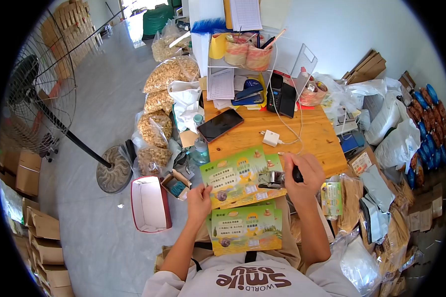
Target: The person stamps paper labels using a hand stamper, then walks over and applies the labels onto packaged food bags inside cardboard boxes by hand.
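Observation:
Printed green and yellow sheets (pixel 235 173) lie at the front edge of the wooden table, and my left hand (pixel 199 202) grips their left edge with fingers closed. My right hand (pixel 304 174) is closed round the black handle of a metal tool (pixel 271 179), whose head rests over the right end of the sheets. What the tool is cannot be made out. More of the same printed sheets (pixel 247 231) lie on my lap, below the upper ones. A black phone (pixel 220 124) and a white charger (pixel 271 138) lie on the table behind the sheets.
A small bottle (pixel 200 151) stands at the table's left edge. An open red and white box (pixel 151 204) sits on the floor, near a standing fan (pixel 115 163). Bags of dried goods (pixel 153 127) line the left side. Packets and plastic bags (pixel 352 198) crowd the right.

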Demonstrator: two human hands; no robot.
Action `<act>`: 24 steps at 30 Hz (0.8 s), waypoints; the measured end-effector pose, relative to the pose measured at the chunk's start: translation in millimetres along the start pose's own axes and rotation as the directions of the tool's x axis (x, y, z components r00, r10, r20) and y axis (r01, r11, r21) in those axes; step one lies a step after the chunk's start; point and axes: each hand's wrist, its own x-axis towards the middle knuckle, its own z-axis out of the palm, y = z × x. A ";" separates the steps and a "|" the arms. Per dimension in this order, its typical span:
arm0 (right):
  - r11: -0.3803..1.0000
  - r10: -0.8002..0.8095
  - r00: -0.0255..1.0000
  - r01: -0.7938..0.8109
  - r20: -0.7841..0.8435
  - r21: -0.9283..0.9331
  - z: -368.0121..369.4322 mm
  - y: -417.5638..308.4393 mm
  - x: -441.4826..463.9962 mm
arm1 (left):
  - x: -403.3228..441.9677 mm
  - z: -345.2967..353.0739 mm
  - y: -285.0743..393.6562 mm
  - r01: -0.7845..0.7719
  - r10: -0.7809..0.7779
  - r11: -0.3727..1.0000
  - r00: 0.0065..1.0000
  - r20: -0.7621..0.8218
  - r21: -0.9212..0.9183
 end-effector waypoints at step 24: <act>0.964 -0.263 0.962 0.259 0.073 0.067 102.2 27.8 -7.6 | -75.1 -53.0 37.5 -0.093 0.044 0.944 0.987 0.157 0.318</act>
